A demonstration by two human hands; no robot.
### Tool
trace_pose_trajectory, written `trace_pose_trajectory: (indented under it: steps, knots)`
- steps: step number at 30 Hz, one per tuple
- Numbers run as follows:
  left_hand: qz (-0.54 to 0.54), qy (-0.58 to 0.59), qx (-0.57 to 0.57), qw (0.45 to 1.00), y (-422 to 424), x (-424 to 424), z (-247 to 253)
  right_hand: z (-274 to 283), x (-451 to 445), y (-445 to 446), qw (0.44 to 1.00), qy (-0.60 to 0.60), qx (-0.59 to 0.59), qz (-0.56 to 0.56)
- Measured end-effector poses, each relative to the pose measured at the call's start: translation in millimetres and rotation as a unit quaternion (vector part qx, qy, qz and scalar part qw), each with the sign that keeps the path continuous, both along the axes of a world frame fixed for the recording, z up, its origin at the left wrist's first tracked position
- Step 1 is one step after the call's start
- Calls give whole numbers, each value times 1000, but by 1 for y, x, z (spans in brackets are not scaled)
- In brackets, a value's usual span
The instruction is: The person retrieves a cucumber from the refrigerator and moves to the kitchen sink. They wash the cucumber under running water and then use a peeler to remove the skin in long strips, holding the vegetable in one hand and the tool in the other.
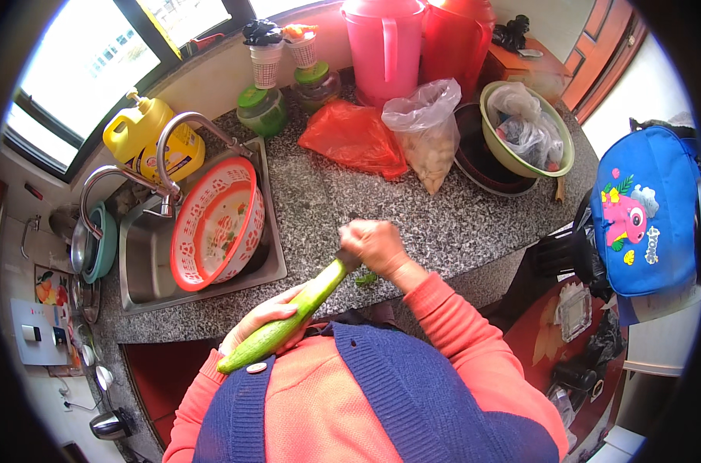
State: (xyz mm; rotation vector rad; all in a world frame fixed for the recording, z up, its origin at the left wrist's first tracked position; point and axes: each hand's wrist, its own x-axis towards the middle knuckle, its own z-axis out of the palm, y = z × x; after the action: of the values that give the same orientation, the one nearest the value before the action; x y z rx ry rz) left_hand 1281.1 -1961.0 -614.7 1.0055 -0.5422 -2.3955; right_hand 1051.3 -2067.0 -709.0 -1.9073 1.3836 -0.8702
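Note:
A long green gourd or similar vegetable (284, 315) lies diagonally across the front of my body, its lower end near a cardigan button. My left hand (269, 318) is wrapped round its lower part. At its upper end is my right hand (373, 246), a closed fist around something small and dark that touches the vegetable; what this is cannot be told. Below that fist, a bit of green leaf or peel (366, 279) lies on the speckled granite counter (327, 202).
On my left, a red-and-white patterned basin (182, 249) leans in the steel sink (148, 254) under curved taps. Behind the counter stand a yellow jug (153, 139), a red plastic bag (353, 136), a clear bag (426, 133), pink and red pitchers. A green bowl (489, 124) is at right.

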Motion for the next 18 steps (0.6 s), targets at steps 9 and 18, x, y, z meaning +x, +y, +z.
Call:
trace_pose_trajectory:
  steps: [9, 18]
  knots:
    - [24, -55, 1, 998, 4, -4, 14, -27, -42, -19, 990, 86, -14, -115]
    - [20, -26, -22, 999, 5, -5, 7, -37, -38, -15, 988, 122, -32, -90]
